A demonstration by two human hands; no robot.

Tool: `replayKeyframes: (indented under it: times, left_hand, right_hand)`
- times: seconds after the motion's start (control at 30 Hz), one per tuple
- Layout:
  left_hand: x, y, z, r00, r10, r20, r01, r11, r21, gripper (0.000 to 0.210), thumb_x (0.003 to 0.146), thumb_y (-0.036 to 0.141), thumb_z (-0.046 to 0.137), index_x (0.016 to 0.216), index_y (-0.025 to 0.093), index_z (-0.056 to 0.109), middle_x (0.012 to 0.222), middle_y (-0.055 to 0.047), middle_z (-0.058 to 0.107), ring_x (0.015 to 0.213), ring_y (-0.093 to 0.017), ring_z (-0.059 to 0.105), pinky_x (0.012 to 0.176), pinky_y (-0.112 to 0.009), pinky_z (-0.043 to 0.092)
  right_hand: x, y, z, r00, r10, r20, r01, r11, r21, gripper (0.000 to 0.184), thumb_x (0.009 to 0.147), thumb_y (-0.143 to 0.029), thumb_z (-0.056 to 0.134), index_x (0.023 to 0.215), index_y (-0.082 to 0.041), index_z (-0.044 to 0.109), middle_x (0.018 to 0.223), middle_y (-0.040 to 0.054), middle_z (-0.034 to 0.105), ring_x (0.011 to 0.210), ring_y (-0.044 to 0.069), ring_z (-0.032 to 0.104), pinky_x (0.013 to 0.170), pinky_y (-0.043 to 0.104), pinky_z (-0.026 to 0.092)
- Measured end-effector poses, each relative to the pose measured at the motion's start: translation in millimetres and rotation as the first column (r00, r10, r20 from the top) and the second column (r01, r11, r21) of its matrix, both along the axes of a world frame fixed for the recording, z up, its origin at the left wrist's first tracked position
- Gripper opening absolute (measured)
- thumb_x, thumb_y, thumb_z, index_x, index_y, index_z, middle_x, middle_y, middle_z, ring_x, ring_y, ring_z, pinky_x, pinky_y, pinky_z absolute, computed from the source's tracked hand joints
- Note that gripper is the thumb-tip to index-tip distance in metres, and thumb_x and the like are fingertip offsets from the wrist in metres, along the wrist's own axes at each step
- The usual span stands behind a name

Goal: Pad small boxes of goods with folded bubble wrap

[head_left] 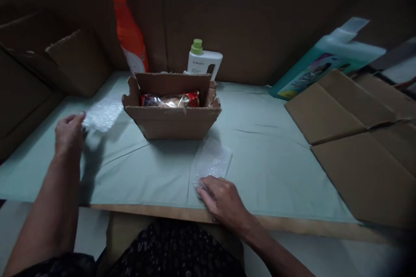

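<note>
My left hand (69,133) pinches the edge of a sheet of bubble wrap (104,114), left of the small cardboard box. Near the table's front edge, my right hand (222,197) grips the near end of another piece of bubble wrap (214,160), which lies on the cloth. Between the hands and farther back stands the open cardboard box (173,124), its flaps up. Inside it lies a red and clear plastic packet (170,101) with light brown contents; the lower part is hidden by the front wall.
Behind the box stand an orange bottle (130,30) and a white bottle with a green cap (202,61). A teal jug (320,65) leans at the back right, near flattened cardboard (364,151). A larger open carton (78,62) is at left. Pale green cloth (260,147) covers the table.
</note>
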State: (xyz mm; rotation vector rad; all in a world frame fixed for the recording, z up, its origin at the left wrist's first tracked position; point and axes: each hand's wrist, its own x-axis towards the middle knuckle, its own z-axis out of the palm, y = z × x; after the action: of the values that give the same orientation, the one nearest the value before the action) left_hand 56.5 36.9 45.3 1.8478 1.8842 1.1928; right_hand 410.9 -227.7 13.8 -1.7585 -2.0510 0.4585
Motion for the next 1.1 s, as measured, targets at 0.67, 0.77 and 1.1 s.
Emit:
replayKeyframes:
  times: [0.67, 0.77, 1.1]
  left_hand:
    - [94, -171, -50.5, 0.230, -0.919, -0.320, 0.940, 0.294, -0.171, 0.041, 0.080, 0.011, 0.061, 0.120, 0.020, 0.067, 0.158, -0.014, 0.049, 0.154, -0.037, 0.031, 0.120, -0.063, 0.033]
    - [98, -187, -48.3, 0.290, -0.914, -0.282, 0.943, 0.324, -0.079, 0.026, 0.085, 0.011, 0.058, 0.107, 0.019, 0.068, 0.135, -0.010, 0.069, 0.144, -0.031, 0.048, 0.120, -0.057, 0.035]
    - [115, -222, -35.1, 0.522, -0.845, 0.117, 0.844, 0.491, -0.216, 0.076, 0.081, 0.040, 0.076, 0.148, 0.016, 0.047, 0.121, -0.014, 0.071, 0.103, -0.028, 0.066, 0.089, -0.048, 0.056]
  right_hand:
    - [14, -5, -16.2, 0.975, 0.212, 0.062, -0.218, 0.968, 0.123, 0.029, 0.100, -0.017, 0.050, 0.120, -0.016, 0.071, 0.139, 0.0152, 0.066, 0.132, 0.030, 0.058, 0.103, 0.053, 0.053]
    - [17, -16, -10.3, 0.964, 0.265, 0.011, -0.264, 0.954, 0.142, 0.035, 0.096, -0.013, 0.050, 0.127, -0.017, 0.066, 0.146, 0.0148, 0.061, 0.139, 0.029, 0.052, 0.108, 0.052, 0.050]
    - [-12, -51, -12.1, 0.957, 0.129, -0.259, -0.101, 0.988, 0.119, 0.056, 0.095, -0.015, 0.054, 0.150, -0.023, 0.045, 0.128, 0.0107, 0.071, 0.113, 0.023, 0.068, 0.096, 0.042, 0.057]
